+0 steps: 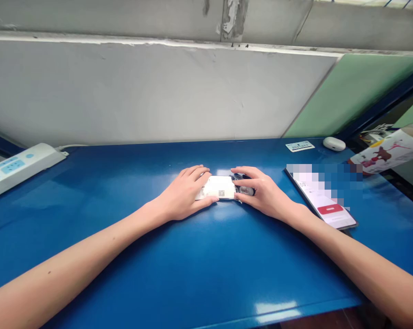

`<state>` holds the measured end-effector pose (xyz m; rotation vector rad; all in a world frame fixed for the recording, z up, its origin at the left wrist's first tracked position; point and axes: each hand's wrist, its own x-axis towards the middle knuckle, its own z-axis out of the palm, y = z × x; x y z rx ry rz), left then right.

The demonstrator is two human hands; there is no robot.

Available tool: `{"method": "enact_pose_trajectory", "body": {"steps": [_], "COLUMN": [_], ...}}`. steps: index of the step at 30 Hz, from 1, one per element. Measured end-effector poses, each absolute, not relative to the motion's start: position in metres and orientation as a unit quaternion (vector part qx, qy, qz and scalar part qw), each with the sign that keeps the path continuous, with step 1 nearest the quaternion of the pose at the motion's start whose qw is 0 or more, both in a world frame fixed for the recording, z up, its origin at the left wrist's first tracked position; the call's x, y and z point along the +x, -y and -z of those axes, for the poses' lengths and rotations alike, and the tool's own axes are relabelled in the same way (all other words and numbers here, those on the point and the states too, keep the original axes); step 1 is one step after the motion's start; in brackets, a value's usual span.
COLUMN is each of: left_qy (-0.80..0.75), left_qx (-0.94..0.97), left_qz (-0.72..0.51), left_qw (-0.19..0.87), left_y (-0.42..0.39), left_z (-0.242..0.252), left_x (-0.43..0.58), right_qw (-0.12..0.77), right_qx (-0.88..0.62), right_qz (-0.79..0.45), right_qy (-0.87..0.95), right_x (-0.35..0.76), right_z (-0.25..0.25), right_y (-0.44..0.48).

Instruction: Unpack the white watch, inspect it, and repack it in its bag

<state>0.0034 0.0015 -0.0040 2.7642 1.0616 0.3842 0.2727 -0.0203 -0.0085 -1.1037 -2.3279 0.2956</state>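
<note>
A small white packet (219, 187) lies flat near the middle of the desk (206, 274), a little toward the far edge, and is held at both short ends. The left hand (184, 194) is curled round its left end, fingers close together on top and the thumb laid along the near edge, so that end is pinched. The right hand (263, 194) covers the right end, where something dark and glossy shows — its fingers are pressed together on top, while the thumb's place cannot be told. The packet is judged light and thin, probably bendable, its shiny wrap likely slippery; what is inside cannot be made out, so a gentle hold is advised. The short ends are judged the best places to take hold, with the printed face left clear. A phone (329, 210) lies just beside the right wrist toward the right edge, a power strip (17, 167) at the left edge, and a label (300, 146) and a small white case (334, 143) near the far right corner.
</note>
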Motion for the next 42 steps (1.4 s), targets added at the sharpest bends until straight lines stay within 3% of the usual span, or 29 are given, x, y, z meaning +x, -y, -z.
{"method": "enact_pose_trajectory", "body": {"steps": [22, 29, 36, 42], "left_qy": [-0.349, -0.354, -0.351, -0.348], "left_qx": [0.923, 0.922, 0.923, 0.924], "left_qz": [-0.145, -0.141, -0.139, -0.141], "left_qw": [0.066, 0.071, 0.07, 0.07], "left_y": [-0.002, -0.002, -0.002, -0.002], "left_z": [0.004, 0.003, 0.003, 0.004], "left_x": [0.003, 0.003, 0.003, 0.002], "right_qw": [0.246, 0.284, 0.236, 0.273], "right_qx": [-0.364, -0.392, -0.41, -0.435], "right_qz": [-0.071, -0.098, -0.121, -0.124], "right_qy": [0.895, 0.869, 0.873, 0.849], "right_x": [0.275, 0.282, 0.278, 0.269], "right_z": [0.003, -0.005, 0.003, 0.009], "right_y": [0.017, 0.013, 0.017, 0.022]}}
